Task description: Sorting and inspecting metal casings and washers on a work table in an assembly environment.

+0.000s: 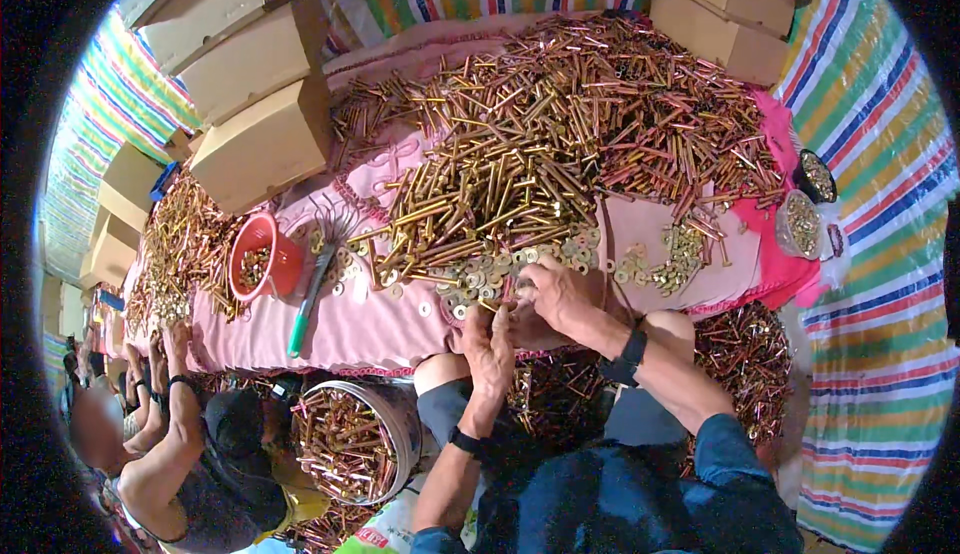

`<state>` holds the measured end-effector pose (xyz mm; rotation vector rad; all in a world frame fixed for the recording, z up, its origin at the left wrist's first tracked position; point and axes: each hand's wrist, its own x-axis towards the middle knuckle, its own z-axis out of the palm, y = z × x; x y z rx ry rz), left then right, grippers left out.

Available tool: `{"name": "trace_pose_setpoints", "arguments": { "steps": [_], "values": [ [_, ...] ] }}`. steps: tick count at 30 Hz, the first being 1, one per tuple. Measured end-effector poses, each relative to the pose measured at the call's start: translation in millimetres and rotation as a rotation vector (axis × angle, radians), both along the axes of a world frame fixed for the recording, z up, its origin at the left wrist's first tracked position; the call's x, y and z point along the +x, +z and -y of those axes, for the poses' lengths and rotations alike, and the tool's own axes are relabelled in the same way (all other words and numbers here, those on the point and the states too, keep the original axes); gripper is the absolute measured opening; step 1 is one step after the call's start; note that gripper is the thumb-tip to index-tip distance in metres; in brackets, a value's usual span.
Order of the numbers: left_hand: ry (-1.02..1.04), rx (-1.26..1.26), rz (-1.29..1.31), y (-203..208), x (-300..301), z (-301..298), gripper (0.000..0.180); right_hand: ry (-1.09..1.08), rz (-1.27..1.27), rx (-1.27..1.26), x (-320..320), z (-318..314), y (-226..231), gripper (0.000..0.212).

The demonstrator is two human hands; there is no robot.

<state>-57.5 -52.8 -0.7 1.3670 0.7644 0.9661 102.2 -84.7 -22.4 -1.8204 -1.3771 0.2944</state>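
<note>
Left hand (487,354): brass-coloured bolt (488,305) pinched in fingers, by the near edge of the desk (395,334). Right hand (562,299): fingers curled, hold cannot be told. Beyond: washers (480,274) scattered; heaped bolts (540,154), seemingly unworked. Near left: bucket (404,424), bolt-filled, possibly finished.

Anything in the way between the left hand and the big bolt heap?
A low scatter of loose washers lies between the left hand and the bolt heap, on the pink cloth along the heap's near edge. Nothing tall visibly blocks that way; the right hand is just to the right.
</note>
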Motion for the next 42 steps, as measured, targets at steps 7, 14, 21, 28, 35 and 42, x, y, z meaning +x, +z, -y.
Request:
{"name": "trace_pose_setpoints", "arguments": {
  "steps": [7,14,21,28,35,42],
  "values": [
    [-0.009,0.065,0.037,-7,21,4,0.009,-0.149,-0.723,-0.002,12,13,29,0.014],
    [-0.037,0.209,-0.064,-41,32,5,0.009,0.02,-0.972,-0.065,3,23,70,0.017],
    [-0.055,0.291,-0.2,-17,37,11,0.01,-0.09,-0.695,-0.071,23,33,66,0.019],
    [-0.023,0.405,-0.23,-18,36,10,0.037,-0.418,0.11,0.005,153,31,43,0.018],
    [-0.076,0.418,-0.174,-4,32,10,0.053,-0.379,0.374,-0.336,175,9,32,0.025],
    [-0.041,0.493,-0.23,-9,43,11,0.015,-0.233,-0.263,-0.088,162,48,28,0.026]
  ]
}}
